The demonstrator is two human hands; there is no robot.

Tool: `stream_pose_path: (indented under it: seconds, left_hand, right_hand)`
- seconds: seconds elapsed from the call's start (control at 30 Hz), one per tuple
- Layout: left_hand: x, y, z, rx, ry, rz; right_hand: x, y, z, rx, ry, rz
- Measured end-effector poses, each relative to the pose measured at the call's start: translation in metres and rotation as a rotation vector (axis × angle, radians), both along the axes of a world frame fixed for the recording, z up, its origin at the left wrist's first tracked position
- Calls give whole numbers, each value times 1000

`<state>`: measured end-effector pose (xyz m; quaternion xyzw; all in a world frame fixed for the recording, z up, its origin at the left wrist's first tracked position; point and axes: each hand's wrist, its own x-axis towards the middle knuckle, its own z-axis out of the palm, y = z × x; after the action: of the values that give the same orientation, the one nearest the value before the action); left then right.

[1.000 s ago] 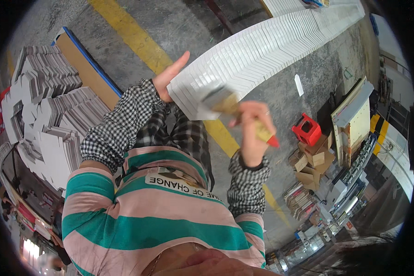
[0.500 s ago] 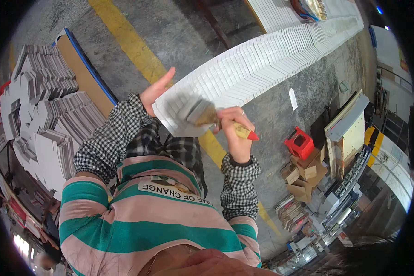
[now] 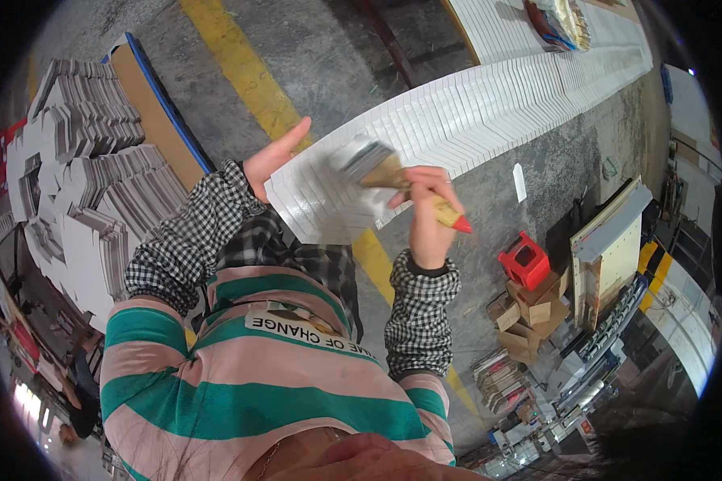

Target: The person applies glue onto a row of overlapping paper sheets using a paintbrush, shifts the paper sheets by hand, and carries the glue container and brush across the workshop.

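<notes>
Underneath, a grey concrete floor bears a painted yellow stripe; a red plastic stool sits beside brown cardboard boxes. The right hand grips a wide, yellow-handled brush over a long fanned row of white sheets; the left hand, fingers extended, is at the row's near end.
</notes>
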<state>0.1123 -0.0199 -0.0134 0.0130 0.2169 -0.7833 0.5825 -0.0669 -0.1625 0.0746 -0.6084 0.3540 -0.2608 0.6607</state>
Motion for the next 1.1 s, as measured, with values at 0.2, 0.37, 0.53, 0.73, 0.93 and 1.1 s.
stream_pose_path:
  seconds: [0.2,0.37,0.53,0.73,0.93,1.1]
  left_hand:
    - [3,2,1,66,-114,-29]
    - [2,3,2,58,-152,-100]
    - [2,0,4,41,-235,-82]
    - [2,-3,9,36,-252,-97]
    - [0,-6,16,108,-326,-113]
    - [2,-7,20,74,-409,-195]
  right_hand:
    - [4,3,1,18,-125,38]
    - [4,12,1,3,-27,298]
    - [3,16,3,-73,-49,45]
    - [0,29,12,83,-132,30]
    - [-3,46,20,-137,49,337]
    - [-4,52,23,-89,-3,170]
